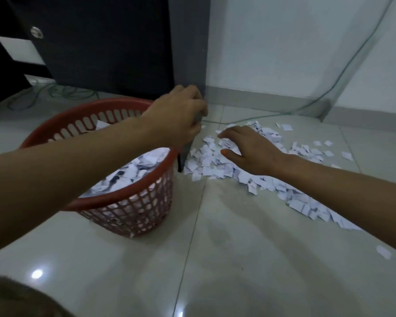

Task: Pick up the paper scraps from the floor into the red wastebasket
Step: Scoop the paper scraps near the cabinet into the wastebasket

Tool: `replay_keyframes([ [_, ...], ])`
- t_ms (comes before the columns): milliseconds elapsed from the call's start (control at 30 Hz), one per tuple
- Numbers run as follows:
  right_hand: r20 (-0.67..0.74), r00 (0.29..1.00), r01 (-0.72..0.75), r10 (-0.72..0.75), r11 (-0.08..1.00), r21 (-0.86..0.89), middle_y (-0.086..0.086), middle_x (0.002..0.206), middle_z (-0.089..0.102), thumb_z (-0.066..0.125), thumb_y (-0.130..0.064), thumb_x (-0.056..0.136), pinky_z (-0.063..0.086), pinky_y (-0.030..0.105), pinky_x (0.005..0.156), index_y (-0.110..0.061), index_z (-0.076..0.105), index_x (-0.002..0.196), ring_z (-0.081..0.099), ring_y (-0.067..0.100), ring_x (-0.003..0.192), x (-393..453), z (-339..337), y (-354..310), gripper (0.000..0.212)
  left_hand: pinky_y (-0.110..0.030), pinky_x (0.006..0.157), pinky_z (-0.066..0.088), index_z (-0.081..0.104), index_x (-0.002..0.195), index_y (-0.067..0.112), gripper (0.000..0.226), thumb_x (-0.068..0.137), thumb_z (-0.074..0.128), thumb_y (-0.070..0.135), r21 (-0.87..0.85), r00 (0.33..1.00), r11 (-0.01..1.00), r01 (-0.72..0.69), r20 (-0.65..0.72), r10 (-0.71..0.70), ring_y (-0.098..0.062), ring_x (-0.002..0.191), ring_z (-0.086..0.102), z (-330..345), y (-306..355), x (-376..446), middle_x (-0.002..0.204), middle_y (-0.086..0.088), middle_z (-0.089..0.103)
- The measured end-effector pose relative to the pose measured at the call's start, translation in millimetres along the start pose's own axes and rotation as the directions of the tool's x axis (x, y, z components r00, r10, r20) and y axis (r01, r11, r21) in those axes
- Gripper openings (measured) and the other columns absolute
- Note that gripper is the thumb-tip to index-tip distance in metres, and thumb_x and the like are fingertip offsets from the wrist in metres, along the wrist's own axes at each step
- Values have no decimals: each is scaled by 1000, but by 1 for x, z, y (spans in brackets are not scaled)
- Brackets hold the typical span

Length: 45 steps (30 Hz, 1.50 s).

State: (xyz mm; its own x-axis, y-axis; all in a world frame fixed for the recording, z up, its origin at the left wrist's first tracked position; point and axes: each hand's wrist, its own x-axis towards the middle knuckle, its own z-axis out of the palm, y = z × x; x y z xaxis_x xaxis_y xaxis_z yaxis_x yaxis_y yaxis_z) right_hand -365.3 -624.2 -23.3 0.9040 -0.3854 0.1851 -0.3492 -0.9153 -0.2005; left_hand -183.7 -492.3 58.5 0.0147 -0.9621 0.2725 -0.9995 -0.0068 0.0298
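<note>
My left hand point(177, 115) grips a dark grey flat thing point(186, 152), fingers curled round its top edge; most of it is hidden behind my hand and I cannot make out what it is. Its lower edge stands on the floor point(238, 259), just beside the red wastebasket point(124, 216) and touching the near end of the paper scraps point(215, 163).

My right hand point(245, 149) lies flat on the scraps, fingers spread and straight, palm down, holding nothing. The fingertips point toward the grey thing, with loose scraps between the two. My forearm covers part of the pile, which trails off along the tiles to my right; one stray piece point(383, 252) lies well apart, near the right edge.

The wastebasket is already partly filled with white scraps, and my left arm crosses over its rim. Behind it stands a dark cabinet point(114, 46), its top cut off. A green cable point(249, 118) runs along the floor and up the white wall point(284, 42).
</note>
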Motion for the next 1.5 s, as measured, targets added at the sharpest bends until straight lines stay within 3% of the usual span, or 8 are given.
replay_keyframes([
  [133,125,989,-71,77,996,-52,10,136,51,53,-33,97,42,40,95,-13,50,136,48,32,121,-44,23,50,44,-41,97,42,58,122,20,32,92,56,30,24,972,994,-111,211,103,-23,116,44,44,41,30,130,-4,47],
  [333,252,945,-191,210,977,-97,12,139,46,55,-35,95,44,43,94,-14,44,139,47,32,120,-118,70,102,50,-44,99,41,50,130,21,38,95,51,35,144,842,948,-284,510,175,-28,122,43,138,82,59,139,-6,41],
  [633,400,813,-341,423,903,-261,15,158,15,44,-48,97,28,45,111,-15,19,151,21,33,142,-154,109,147,67,-44,102,36,31,144,24,61,92,54,46,156,791,936,-316,587,169,-30,131,36,239,102,101,150,-7,28],
  [733,399,809,-343,431,898,-275,15,159,11,42,-49,98,28,46,111,-15,17,151,18,34,143,-158,116,155,68,-51,108,32,20,150,28,78,87,55,58,141,807,959,-245,579,121,-33,140,24,270,101,114,158,-8,15],
  [1000,362,836,-326,412,904,-277,18,159,6,46,-48,96,27,47,111,-15,21,149,11,35,145,-163,130,165,67,-66,113,12,-5,151,42,118,64,65,77,-90,798,974,206,592,-114,-43,145,-12,316,96,129,160,-6,-20],
  [1167,311,858,-333,409,903,-271,18,158,9,48,-44,94,26,46,111,-13,24,147,11,35,144,-156,134,170,65,-72,106,10,-10,148,49,119,61,66,78,-114,790,966,232,602,-119,-47,141,-22,340,100,129,155,-4,-33],
  [1333,278,877,-323,392,910,-261,20,157,10,51,-42,92,29,45,108,-11,32,142,14,36,142,-151,140,170,61,-58,113,21,-4,150,46,101,76,61,70,-16,713,992,122,697,-76,-49,143,1,352,92,129,159,-13,-10],
  [1500,259,895,-283,364,910,-302,21,157,10,50,-43,92,27,47,109,-11,33,142,16,38,141,-146,144,172,62,-41,95,41,26,148,29,70,89,60,43,5,807,998,56,588,-48,-42,124,36,348,100,119,143,-20,26],
])
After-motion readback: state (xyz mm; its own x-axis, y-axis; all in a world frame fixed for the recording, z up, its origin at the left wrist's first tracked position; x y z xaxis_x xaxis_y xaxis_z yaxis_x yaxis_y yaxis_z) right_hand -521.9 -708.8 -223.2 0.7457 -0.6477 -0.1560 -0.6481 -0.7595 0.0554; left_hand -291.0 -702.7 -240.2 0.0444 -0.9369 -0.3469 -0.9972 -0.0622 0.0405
